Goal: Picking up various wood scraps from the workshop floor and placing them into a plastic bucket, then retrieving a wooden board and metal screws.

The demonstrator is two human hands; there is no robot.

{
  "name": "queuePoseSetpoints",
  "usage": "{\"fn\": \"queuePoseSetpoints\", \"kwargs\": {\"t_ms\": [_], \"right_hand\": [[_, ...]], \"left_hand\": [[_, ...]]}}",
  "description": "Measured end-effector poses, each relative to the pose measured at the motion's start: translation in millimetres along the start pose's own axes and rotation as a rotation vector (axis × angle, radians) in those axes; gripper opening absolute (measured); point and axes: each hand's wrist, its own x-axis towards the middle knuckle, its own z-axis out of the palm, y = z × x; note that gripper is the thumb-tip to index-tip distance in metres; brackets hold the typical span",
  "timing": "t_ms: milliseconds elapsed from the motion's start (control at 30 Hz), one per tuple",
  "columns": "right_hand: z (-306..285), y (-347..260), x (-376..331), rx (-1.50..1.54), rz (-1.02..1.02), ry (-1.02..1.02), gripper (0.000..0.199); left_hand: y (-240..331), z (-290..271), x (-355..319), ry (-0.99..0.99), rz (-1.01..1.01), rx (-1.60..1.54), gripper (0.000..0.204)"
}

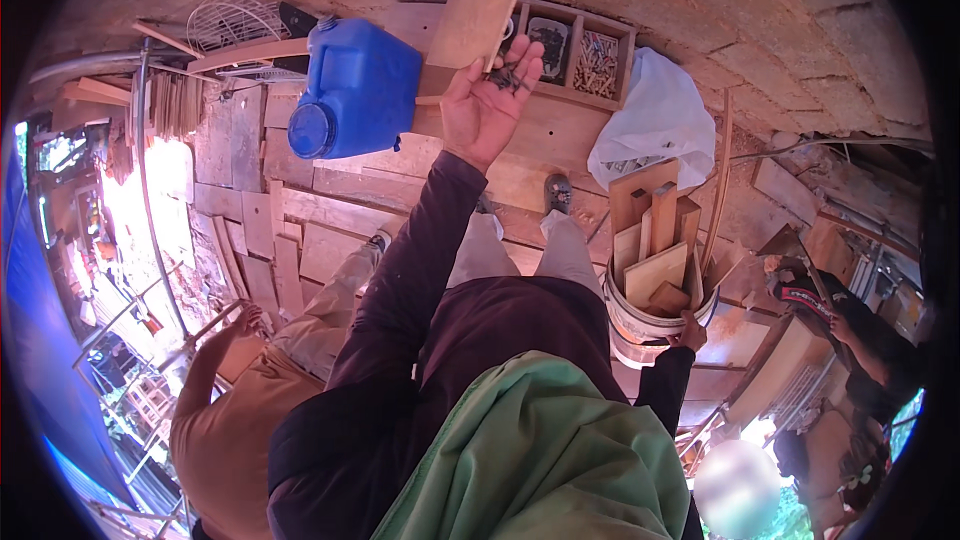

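Observation:
My left hand [480, 110] is raised, palm up, with its fingers curled around a small heap of dark slender pieces [505, 78] that look like screws or nails. Just behind it is a compartmented wooden box [626, 65]. One section holds a clear tub of dark small parts [548, 40]; another holds many small light-coloured pegs [598, 65]. A thin wooden panel [480, 5] leans upright beside these fingers. At my right side, my right hand [688, 333] grips the rim of a white bucket [640, 324], which is packed with wood offcuts [655, 255].
A blue jerrycan [365, 90] stands left of the box, near a wire fan guard [235, 20]. A white plastic bag [660, 120] lies to the right. Close at my left is a person in an orange-brown shirt [230, 430]; another person in black [850, 330] is at far right.

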Motion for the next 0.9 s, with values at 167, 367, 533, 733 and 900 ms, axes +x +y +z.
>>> {"fn": "queuePoseSetpoints", "kwargs": {"t_ms": [167,367,533,733,900], "right_hand": [[-4.1,11.1,-21.7,0.035,-0.035,-0.048,0.043],[25.9,15.1,-56.8,-0.009,-0.123,-0.190,0.045],[57.0,32.4,-61.8,-0.052,-0.049,-0.215,0.043],[90.9,34.9,-72.7,-0.094,-0.070,-0.285,0.056],[86.1,107.9,33.6,-0.295,-0.359,-0.430,0.068]], "left_hand": [[46.0,14.3,-41.3,-0.101,-0.131,0.006,0.036],[96.3,36.7,-91.4,-0.073,-0.107,0.085,0.040],[104.6,58.4,-123.7,-0.035,-0.064,0.051,0.037],[92.1,89.4,-140.7,-0.064,-0.051,0.009,0.032],[74.7,117.2,-142.5,-0.130,-0.124,0.058,0.042]]}}
